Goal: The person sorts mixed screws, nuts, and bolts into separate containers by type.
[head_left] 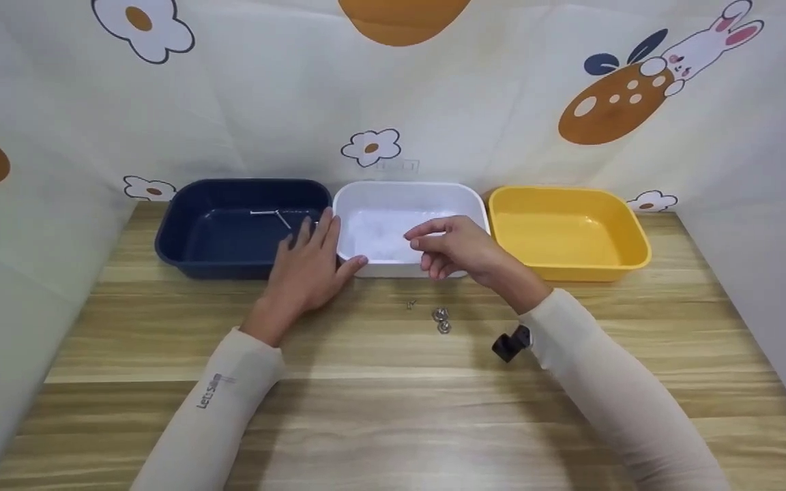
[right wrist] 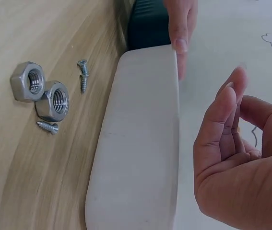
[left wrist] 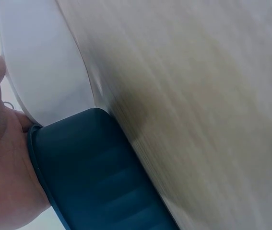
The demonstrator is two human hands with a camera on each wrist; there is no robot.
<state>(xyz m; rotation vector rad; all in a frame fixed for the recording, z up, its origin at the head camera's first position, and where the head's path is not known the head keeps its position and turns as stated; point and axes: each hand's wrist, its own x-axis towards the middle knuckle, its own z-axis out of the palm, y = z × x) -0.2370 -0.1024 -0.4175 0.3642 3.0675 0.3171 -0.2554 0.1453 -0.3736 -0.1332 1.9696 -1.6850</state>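
My left hand [head_left: 308, 269] lies with straight fingers across the adjoining rims of the dark blue bin [head_left: 243, 264] and the white bin [head_left: 410, 187]. Over the white bin hovers my right hand [head_left: 458, 249], its thumb and index fingertips close together and the other fingers loosely bent. Nothing shows between those tips in the right wrist view. In front of the white bin, two hex nuts [right wrist: 53, 101] sit side by side on the table, with small screws [right wrist: 48, 127] around them. Long thin metal pieces [head_left: 273, 213], like nails, lie inside the blue bin.
A yellow bin [head_left: 570, 274] stands right of the white one, completing a row along the patterned cloth backdrop [head_left: 284, 102]. The wood-grain table [head_left: 379, 423] extends toward me. A black strap piece [head_left: 510, 343] hangs from my right cuff.
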